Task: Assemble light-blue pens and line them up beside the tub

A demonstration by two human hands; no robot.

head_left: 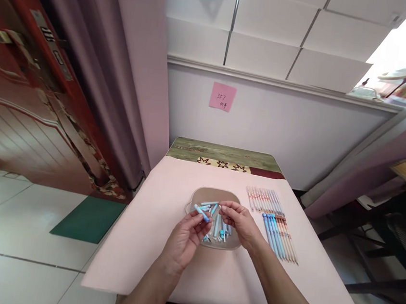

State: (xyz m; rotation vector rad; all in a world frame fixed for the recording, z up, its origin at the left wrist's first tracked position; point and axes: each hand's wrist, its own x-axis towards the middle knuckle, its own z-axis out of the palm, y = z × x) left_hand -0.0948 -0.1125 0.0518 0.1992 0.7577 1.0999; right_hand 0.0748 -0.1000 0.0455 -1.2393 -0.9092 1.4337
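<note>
A light blue pen part (201,213) is pinched in my left hand (189,236), above the left side of a beige basket (234,195). My right hand (242,223) is closed in a pinch over the basket's right side; what its fingertips hold is too small to make out. Inside the basket lie several blue and white pen pieces (216,226), partly covered by my hands. To the right, assembled blue and beige pens (274,237) lie in a row, below another row of pale pens (263,200).
A pink cloth (143,233) covers most of the table, whose patterned green far end (224,153) shows. Behind it is a white wall with a pink note (223,97). A dark chair (388,253) stands at the right, a red door (23,104) at the left.
</note>
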